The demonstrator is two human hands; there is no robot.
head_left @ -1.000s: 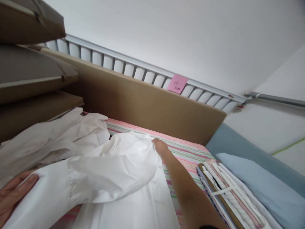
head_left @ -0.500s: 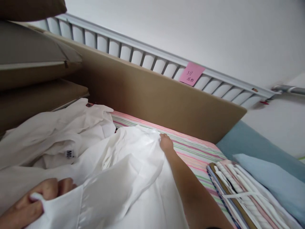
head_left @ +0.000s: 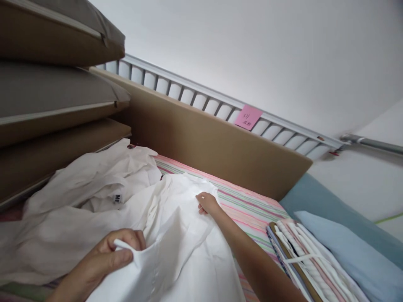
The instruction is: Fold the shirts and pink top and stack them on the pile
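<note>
A white garment [head_left: 189, 247] with a stitched seam spreads across the lower middle of the head view. My left hand [head_left: 116, 249] is closed in a pinch on its near edge, and a folded corner sticks out between thumb and fingers. Over the far part of the cloth is my right hand [head_left: 208, 204], its fingers curled in; whether fabric is caught between them is hidden. To the left, partly against the garment, lies a crumpled white top [head_left: 94, 201] with a neckline and a label with dark letters.
Stacked brown and grey cushion-like bundles [head_left: 59, 92] rise at left. A brown board [head_left: 201, 130] stands behind the striped sheet [head_left: 245, 201], before a white slatted rail [head_left: 189, 94] bearing a pink note [head_left: 248, 117]. A tied bundle of folded cloths [head_left: 310, 260] and blue pillow [head_left: 349, 239] lie right.
My left hand has moved right in view, bringing the garment's edge along. My right hand has come from the garment's far right edge inward over the cloth. The camera view has shifted.
</note>
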